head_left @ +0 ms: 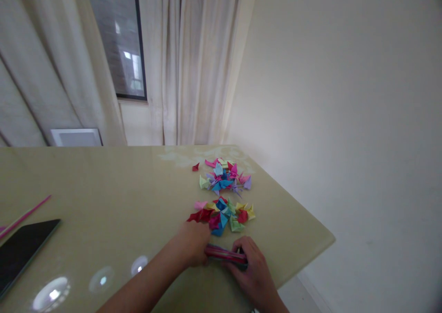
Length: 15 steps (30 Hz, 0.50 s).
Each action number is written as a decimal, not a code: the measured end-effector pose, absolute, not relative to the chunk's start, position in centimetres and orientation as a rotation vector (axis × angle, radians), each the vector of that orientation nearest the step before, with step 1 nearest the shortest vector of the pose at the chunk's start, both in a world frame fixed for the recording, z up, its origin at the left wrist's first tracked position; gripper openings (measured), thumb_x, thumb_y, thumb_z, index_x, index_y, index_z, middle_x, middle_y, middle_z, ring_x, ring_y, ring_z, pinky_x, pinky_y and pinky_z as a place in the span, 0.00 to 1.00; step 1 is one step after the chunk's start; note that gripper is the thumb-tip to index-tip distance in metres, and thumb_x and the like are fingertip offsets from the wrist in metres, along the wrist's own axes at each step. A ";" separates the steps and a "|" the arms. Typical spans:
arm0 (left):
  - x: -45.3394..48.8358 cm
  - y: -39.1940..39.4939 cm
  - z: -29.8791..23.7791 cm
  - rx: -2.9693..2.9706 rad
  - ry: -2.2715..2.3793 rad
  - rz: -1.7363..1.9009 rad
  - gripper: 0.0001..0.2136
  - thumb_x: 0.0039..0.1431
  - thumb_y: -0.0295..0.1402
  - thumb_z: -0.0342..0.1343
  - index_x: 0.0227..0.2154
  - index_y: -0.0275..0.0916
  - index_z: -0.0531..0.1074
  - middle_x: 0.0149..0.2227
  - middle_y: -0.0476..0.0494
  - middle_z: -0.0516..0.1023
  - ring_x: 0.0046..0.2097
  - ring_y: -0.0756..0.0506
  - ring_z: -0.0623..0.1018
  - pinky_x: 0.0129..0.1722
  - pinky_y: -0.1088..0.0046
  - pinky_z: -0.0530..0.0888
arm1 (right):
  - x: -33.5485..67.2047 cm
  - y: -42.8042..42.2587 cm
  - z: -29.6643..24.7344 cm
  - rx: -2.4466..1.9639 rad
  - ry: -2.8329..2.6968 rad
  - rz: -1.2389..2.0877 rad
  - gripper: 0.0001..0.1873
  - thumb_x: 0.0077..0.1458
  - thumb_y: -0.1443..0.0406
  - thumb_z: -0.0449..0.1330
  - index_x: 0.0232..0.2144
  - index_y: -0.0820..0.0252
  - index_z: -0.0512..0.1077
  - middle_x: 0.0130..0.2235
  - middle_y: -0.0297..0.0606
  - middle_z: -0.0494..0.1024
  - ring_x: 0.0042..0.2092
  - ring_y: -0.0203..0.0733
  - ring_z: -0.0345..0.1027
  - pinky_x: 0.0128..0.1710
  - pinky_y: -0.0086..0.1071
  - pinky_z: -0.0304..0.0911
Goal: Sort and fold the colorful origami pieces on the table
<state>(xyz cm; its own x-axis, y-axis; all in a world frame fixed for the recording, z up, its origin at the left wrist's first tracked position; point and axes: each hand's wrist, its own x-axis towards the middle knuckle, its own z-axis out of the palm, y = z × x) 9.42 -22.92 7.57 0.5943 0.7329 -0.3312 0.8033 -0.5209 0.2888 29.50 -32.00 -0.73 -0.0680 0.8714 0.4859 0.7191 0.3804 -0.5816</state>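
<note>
Spanning the space between two bare hands, a bundle of coloured strips (225,254), mainly red and pink with darker edges, lies low over the near right part of a pale, glossy tabletop (120,188). Its two ends are hidden by the hands, and slight blur makes the separate layers hard to count. The right hand (254,266) enters from the lower right, its fingers curled about the bundle's right end and the thumb on the near side, pinching it. The left hand (194,243) reaches in from the lower left, back upward and forearm slanting across the view; its fingers meet the bundle's left end but are largely concealed, so how firmly they close cannot be told. Just beyond lies a near pile of folded paper pieces (224,214) in red, blue, green, yellow and pink, partly overlapped by the left hand; contact there is uncertain. Farther back sits a second pile (223,184), with a single red piece (195,167) to its left. At the left edge, a dark flat device (26,248) and thin pink strips (31,211) are cut off by the frame.
</note>
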 end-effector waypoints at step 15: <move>7.4 -20.9 8.7 2.431 1.046 -0.375 0.07 0.47 0.24 0.66 0.30 0.39 0.82 0.37 0.40 0.86 0.38 0.38 0.84 0.38 0.67 0.77 | 29.5 -32.0 0.0 -1.465 -1.722 0.597 0.11 0.53 0.65 0.70 0.40 0.55 0.76 0.38 0.35 0.82 0.39 0.46 0.77 0.41 0.32 0.70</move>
